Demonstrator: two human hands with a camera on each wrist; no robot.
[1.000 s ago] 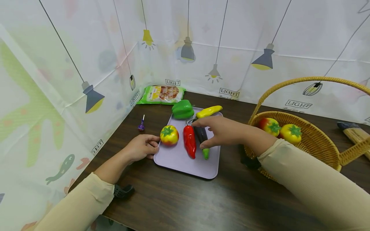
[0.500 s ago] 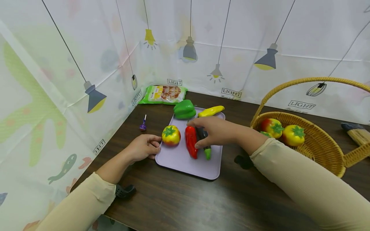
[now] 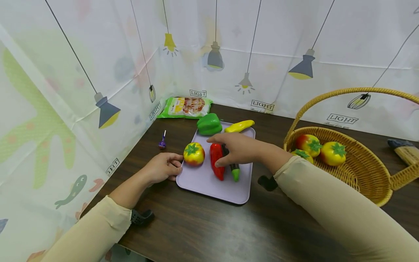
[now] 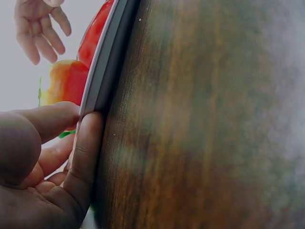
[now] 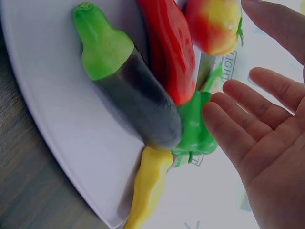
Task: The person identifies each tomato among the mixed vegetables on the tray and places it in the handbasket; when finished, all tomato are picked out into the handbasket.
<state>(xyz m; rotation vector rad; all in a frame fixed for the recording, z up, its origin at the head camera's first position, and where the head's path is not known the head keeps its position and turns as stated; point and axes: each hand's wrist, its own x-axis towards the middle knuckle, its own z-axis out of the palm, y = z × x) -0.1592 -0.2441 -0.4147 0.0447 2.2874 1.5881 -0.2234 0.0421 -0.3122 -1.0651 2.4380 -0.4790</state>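
In the head view my left hand [image 3: 162, 167] is at the left edge of a lilac tray [image 3: 199, 183]. The left wrist view shows its thumb and fingers pinching the rim [image 4: 97, 90]. My right hand [image 3: 241, 148] hovers over the tray with fingers extended, holding nothing. Below it lie a red toy chili pepper [image 3: 216, 151] and a toy eggplant [image 5: 136, 98] with a green cap, partly hidden in the head view. A red-and-yellow toy tomato [image 3: 194, 154] sits near my left hand. A green bell pepper [image 3: 209, 124] and a yellow pepper [image 3: 239, 126] rest at the far end.
A wicker basket [image 3: 366, 171] with a tall handle and several toy tomatoes stands at the right. Behind the tray lies a green food packet [image 3: 188, 107], and a purple lollipop [image 3: 162, 142] is to its left. A patterned cloth hangs behind the table.
My right hand has shifted left, from above the eggplant to above the red chili pepper. The left hand keeps its place at the tray; the view has turned slightly.
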